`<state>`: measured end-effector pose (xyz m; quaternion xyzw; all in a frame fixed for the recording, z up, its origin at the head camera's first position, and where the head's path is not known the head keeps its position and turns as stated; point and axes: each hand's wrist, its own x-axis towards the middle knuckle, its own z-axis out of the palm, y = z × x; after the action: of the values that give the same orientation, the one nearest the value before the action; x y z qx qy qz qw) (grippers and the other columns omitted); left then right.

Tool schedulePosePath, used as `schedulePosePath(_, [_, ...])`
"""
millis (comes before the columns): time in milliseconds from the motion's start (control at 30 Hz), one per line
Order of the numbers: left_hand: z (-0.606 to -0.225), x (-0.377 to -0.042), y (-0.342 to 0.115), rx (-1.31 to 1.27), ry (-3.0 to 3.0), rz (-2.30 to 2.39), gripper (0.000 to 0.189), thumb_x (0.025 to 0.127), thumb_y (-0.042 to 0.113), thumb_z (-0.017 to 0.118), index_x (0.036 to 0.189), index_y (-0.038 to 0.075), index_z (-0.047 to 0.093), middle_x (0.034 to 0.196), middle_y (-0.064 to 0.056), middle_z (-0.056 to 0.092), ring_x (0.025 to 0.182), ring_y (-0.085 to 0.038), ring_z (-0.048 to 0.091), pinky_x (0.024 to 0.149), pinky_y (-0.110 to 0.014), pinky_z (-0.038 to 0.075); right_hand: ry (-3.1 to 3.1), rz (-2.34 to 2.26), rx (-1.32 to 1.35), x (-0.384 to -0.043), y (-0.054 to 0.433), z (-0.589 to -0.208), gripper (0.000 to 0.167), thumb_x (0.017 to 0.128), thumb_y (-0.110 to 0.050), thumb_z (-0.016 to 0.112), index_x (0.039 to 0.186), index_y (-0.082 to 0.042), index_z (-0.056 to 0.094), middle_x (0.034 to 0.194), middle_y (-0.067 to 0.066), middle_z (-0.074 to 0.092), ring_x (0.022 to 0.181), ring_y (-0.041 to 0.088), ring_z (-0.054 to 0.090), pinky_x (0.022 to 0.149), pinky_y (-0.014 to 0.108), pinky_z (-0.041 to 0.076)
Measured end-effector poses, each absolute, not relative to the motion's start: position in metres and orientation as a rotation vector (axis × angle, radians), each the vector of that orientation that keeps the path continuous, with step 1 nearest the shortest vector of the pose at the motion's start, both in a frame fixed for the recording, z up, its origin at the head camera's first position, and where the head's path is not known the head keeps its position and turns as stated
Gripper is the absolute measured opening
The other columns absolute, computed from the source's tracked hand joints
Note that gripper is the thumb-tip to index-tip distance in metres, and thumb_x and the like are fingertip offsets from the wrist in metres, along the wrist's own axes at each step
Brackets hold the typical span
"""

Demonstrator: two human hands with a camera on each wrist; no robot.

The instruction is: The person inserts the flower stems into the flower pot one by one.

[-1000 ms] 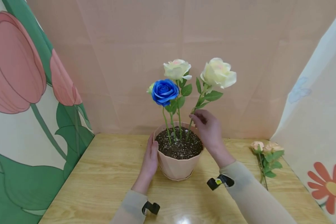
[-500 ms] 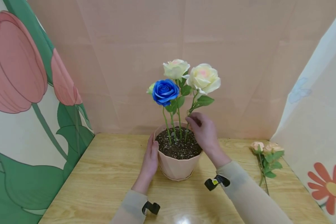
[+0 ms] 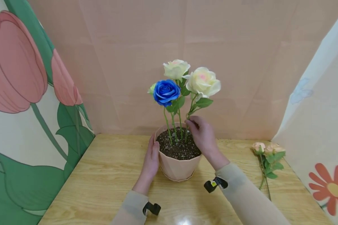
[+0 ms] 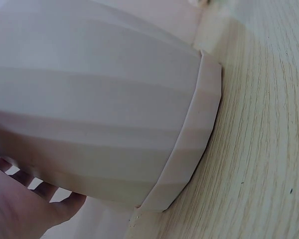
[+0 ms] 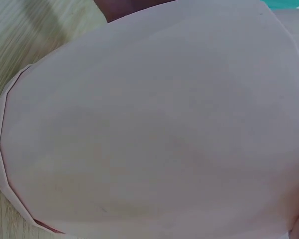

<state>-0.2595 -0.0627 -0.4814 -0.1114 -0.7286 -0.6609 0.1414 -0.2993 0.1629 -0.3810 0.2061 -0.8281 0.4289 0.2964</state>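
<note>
Right grip (image 3: 204, 136) pinching white rose (image 3: 203, 82) by stem (image 3: 191, 106) — left grip (image 3: 151, 158) uncurled against pot (image 3: 180, 168)

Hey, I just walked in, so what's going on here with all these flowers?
A person is working on a pot of roses. Their left hand holds the side of the pink pot, while their right hand pinches the stem of the front white rose, which reaches down to the soil. A blue rose and another white rose stand beside it. Two peach roses lie on the table to the right.
</note>
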Motion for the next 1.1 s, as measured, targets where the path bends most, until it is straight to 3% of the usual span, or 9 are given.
schedulePosePath(433, [-0.4816,-0.2596,-0.0632,-0.308,-2.136,-1.881,0.062,0.122,0.04,0.032,0.177,0.012,0.024,0.179,-0.017,0.028,0.164,-0.04,0.025,0.132,-0.063,0.02,-2.287,1.057,0.538,-0.3035,0.1629,-0.3856,0.015,0.111,-0.016,0.071,0.101,-0.008,0.078,0.081,0.002,0.067,0.067,0.02,0.058,0.062,0.039,0.049])
schedulePosePath(633, [-0.4803,-0.261,-0.0633,-0.313,-2.13,-1.877,0.061,0.122,0.038,0.033,0.176,0.012,0.025,0.179,-0.017,0.028,0.164,-0.04,0.025,0.132,-0.062,0.021,-2.298,1.077,0.548,-0.3016,0.1607,-0.3828,0.014,0.109,-0.013,0.072,0.109,-0.003,0.082,0.083,0.004,0.073,0.07,0.018,0.066,0.064,0.038,0.056])
schedulePosePath(867, [-0.4808,-0.2608,-0.0646,-0.316,-2.118,-1.887,0.061,0.122,0.04,0.031,0.177,0.013,0.024,0.18,-0.018,0.027,0.164,-0.042,0.024,0.131,-0.065,0.019,-2.316,1.064,0.546,-0.3003,0.159,-0.3815,0.017,0.108,-0.012,0.073,0.117,-0.001,0.082,0.096,0.01,0.079,0.076,0.02,0.072,0.069,0.041,0.062])
schedulePosePath(1100, [-0.4828,-0.2608,-0.0648,-0.315,-2.128,-1.874,0.061,0.122,0.038,0.032,0.176,0.01,0.026,0.179,-0.019,0.028,0.164,-0.041,0.025,0.132,-0.063,0.02,-2.28,0.996,0.57,-0.2994,0.1595,-0.3858,0.013,0.107,-0.014,0.075,0.109,-0.003,0.084,0.084,0.005,0.074,0.07,0.018,0.066,0.065,0.04,0.057])
